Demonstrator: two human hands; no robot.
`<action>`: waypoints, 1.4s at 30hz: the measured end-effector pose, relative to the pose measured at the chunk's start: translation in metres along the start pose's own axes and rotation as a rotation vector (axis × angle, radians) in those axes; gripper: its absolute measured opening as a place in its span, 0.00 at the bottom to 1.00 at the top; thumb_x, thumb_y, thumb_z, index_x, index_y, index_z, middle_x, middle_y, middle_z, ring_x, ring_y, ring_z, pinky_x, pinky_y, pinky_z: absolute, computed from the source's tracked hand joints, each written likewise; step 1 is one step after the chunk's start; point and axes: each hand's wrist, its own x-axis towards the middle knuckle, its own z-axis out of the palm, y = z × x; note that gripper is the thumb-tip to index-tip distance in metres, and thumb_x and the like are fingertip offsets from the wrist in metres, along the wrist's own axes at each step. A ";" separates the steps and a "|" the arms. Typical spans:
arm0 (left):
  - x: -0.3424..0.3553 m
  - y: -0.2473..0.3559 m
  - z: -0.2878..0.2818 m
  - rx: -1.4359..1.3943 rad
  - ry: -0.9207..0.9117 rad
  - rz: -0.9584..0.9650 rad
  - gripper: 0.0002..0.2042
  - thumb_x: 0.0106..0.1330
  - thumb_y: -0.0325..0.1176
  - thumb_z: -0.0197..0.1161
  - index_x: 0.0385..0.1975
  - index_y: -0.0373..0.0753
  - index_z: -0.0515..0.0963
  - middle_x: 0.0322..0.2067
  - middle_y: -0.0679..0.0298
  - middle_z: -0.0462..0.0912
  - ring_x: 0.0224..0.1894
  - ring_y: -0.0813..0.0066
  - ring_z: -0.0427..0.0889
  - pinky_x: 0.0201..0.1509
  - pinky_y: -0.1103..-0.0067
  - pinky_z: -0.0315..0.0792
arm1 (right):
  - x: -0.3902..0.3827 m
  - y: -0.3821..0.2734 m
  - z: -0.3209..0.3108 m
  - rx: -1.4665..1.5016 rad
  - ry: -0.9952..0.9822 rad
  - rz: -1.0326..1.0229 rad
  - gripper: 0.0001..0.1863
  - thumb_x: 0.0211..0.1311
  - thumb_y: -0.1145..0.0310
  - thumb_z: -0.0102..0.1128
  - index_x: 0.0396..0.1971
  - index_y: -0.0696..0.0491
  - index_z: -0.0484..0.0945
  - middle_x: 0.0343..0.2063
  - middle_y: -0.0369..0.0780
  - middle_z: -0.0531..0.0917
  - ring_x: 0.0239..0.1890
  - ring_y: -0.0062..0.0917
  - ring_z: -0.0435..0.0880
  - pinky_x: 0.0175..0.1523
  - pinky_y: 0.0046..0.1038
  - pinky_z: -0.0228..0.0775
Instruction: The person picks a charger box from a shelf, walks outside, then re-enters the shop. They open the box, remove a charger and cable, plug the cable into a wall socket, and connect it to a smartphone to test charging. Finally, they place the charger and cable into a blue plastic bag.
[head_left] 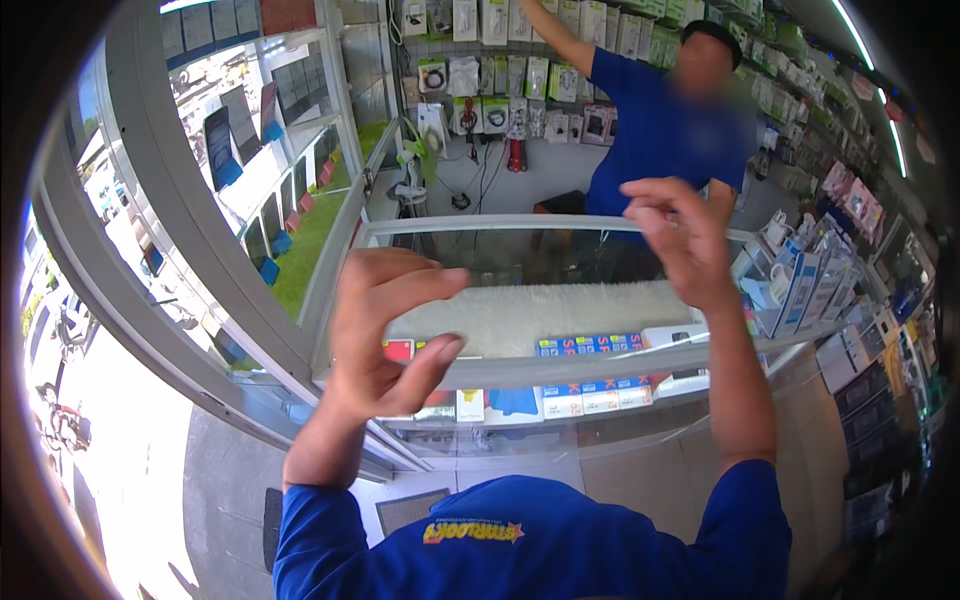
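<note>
Both my arms are raised in front of me over a glass display counter [520, 375]. My left hand [385, 330] is open above the counter's left end, its thumb and fingers curved apart with nothing between them. Higher and to the right, my right hand [685, 240] is lifted with bent, parted fingers, and it too holds nothing. Inside the counter, beneath the hands, lie several small boxes [595, 392] in white, blue and orange. A strip of white fluffy material [540, 308] covers the shelf behind them.
Behind the counter stands a person in a blue shirt [660, 130], one arm reaching up. Packaged accessories [500, 75] hang on the back wall. At left, a glass cabinet [290, 190] holds phones on stands. Leaflets in a holder [800, 290] sit at the counter's right end.
</note>
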 end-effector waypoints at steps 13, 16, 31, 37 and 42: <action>-0.135 -0.014 0.132 0.078 -0.185 -0.576 0.14 0.68 0.38 0.68 0.52 0.46 0.84 0.47 0.61 0.84 0.53 0.58 0.79 0.59 0.65 0.69 | -0.106 0.173 0.126 -0.258 0.083 0.113 0.09 0.65 0.72 0.67 0.43 0.53 0.82 0.30 0.36 0.81 0.30 0.30 0.79 0.40 0.34 0.71; -0.128 -0.016 0.132 0.051 -0.237 -0.585 0.14 0.69 0.39 0.68 0.52 0.46 0.84 0.48 0.61 0.84 0.55 0.58 0.79 0.62 0.64 0.68 | -0.117 0.175 0.112 -0.301 0.029 0.137 0.05 0.64 0.73 0.67 0.37 0.52 0.81 0.27 0.36 0.80 0.29 0.29 0.78 0.41 0.34 0.68; -0.106 -0.074 0.081 -0.271 -0.145 -0.740 0.11 0.73 0.34 0.64 0.51 0.39 0.83 0.48 0.58 0.83 0.57 0.60 0.76 0.66 0.68 0.66 | -0.120 0.186 0.107 -0.324 -0.011 0.233 0.08 0.65 0.71 0.66 0.27 0.52 0.76 0.21 0.36 0.76 0.25 0.31 0.74 0.38 0.35 0.63; -0.117 -0.054 0.062 -0.240 -0.069 -0.815 0.11 0.74 0.34 0.63 0.49 0.38 0.84 0.46 0.56 0.83 0.54 0.59 0.78 0.63 0.68 0.69 | -0.119 0.179 0.105 -0.299 -0.028 0.231 0.09 0.66 0.71 0.65 0.25 0.52 0.76 0.20 0.36 0.75 0.25 0.30 0.74 0.37 0.35 0.62; -0.134 -0.036 0.062 -0.104 -0.053 -0.810 0.10 0.74 0.34 0.64 0.48 0.36 0.84 0.46 0.54 0.83 0.53 0.56 0.79 0.61 0.66 0.71 | -0.118 0.168 0.114 -0.256 -0.070 0.179 0.10 0.65 0.72 0.65 0.24 0.52 0.76 0.20 0.36 0.75 0.25 0.30 0.74 0.37 0.35 0.61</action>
